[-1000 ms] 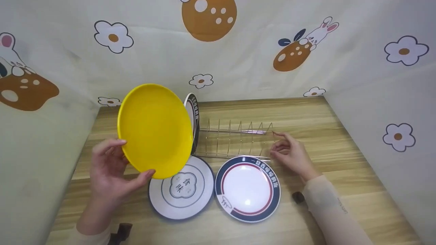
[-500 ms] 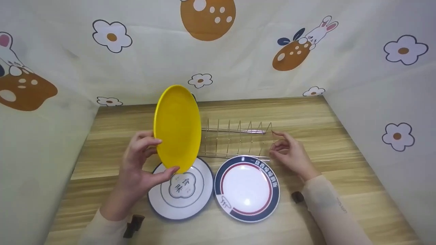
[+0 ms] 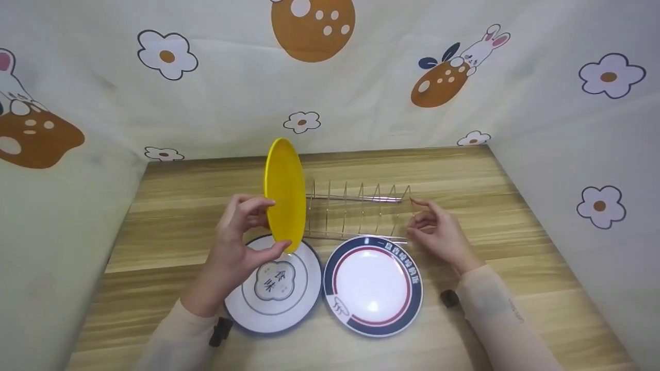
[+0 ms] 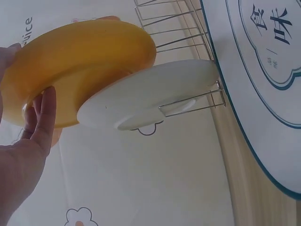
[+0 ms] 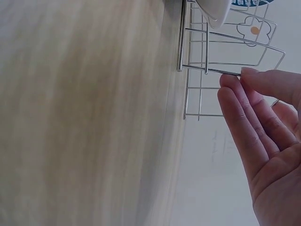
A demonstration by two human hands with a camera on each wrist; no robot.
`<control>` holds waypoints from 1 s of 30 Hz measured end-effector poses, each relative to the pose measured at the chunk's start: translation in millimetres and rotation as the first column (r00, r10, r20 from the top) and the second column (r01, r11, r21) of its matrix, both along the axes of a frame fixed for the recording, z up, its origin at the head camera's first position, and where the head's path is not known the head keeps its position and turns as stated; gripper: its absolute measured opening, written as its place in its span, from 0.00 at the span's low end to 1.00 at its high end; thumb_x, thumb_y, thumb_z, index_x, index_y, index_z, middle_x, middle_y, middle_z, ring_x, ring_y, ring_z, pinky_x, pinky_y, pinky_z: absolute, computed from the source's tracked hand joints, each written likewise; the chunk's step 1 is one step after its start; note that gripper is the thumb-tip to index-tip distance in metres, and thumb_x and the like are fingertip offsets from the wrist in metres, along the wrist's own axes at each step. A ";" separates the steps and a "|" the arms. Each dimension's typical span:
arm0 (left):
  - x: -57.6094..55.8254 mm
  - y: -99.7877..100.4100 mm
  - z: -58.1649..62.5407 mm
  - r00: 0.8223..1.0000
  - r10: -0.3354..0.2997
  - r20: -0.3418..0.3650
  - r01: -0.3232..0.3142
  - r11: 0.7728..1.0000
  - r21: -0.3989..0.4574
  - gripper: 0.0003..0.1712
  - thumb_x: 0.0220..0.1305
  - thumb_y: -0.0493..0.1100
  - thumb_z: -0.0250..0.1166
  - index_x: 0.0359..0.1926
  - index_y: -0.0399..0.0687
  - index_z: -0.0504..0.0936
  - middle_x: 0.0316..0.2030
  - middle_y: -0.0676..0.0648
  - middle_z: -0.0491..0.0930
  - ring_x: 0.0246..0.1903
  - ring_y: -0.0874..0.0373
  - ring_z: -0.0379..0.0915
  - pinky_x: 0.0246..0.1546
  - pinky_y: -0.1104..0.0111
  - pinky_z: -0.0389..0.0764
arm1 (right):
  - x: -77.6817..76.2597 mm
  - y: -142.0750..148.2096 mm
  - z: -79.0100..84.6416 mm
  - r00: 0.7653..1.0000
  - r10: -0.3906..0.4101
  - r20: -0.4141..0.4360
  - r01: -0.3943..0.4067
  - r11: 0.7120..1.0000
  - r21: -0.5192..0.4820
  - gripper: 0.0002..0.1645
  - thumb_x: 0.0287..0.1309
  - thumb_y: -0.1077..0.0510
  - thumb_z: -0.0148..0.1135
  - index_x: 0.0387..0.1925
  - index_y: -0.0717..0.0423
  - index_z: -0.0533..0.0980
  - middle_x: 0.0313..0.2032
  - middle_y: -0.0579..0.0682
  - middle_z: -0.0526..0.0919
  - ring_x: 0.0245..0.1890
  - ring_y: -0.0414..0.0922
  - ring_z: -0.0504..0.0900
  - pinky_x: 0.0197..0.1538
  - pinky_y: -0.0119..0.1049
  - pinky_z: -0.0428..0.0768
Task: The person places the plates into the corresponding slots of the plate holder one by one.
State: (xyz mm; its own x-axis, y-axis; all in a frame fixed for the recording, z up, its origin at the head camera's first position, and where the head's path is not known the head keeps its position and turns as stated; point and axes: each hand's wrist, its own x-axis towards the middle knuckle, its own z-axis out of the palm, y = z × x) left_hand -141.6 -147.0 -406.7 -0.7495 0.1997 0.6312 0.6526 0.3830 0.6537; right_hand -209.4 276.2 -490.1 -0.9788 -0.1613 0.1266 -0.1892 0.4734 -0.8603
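My left hand pinches the lower left rim of a yellow plate, thumb in front, fingers behind. The plate stands almost edge-on at the left end of a wire dish rack. In the left wrist view a white plate stands in the rack's end, beside the yellow one; the head view hides it. Whether the yellow plate touches the rack, I cannot tell. At the other end, my right hand pinches the rack's end wire between thumb and fingers, as the right wrist view shows.
In front of the rack lie two plates side by side: a white one with a flower emblem and a white one with a navy rim. Wood-grain tabletop lies under everything. Printed cloth hangs behind and at both sides.
The left hand has carried the yellow plate rightward to the rack's left end and turned it from nearly face-on to nearly edge-on. My right hand has kept its place.
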 end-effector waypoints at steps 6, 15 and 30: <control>-5.4 12.9 3.8 0.999 0.025 0.022 -0.024 0.999 -0.043 0.43 0.46 0.31 0.82 0.63 0.49 0.73 0.49 0.42 0.71 0.40 0.55 0.85 0.41 0.68 0.90 | 11.0 -9.1 16.9 1.000 -0.016 -0.011 0.017 0.999 0.039 0.44 0.53 0.75 0.72 0.71 0.59 0.68 0.41 0.63 0.87 0.43 0.56 0.87 0.49 0.30 0.87; -6.6 27.0 8.2 0.990 0.084 0.114 -0.069 0.990 -0.125 0.44 0.47 0.32 0.82 0.63 0.56 0.72 0.48 0.43 0.69 0.42 0.56 0.81 0.41 0.69 0.89 | 6.6 -7.1 9.1 1.000 -0.019 -0.015 0.020 0.999 0.035 0.45 0.52 0.76 0.72 0.71 0.59 0.68 0.41 0.63 0.87 0.43 0.57 0.87 0.49 0.32 0.88; -22.4 47.3 14.3 0.953 0.077 0.294 0.002 0.965 -0.261 0.42 0.52 0.34 0.79 0.66 0.62 0.73 0.54 0.41 0.69 0.43 0.49 0.78 0.43 0.65 0.89 | 0.6 0.3 -1.6 1.000 0.009 -0.014 -0.009 1.000 -0.009 0.46 0.52 0.72 0.75 0.71 0.54 0.69 0.40 0.58 0.89 0.41 0.48 0.88 0.49 0.33 0.88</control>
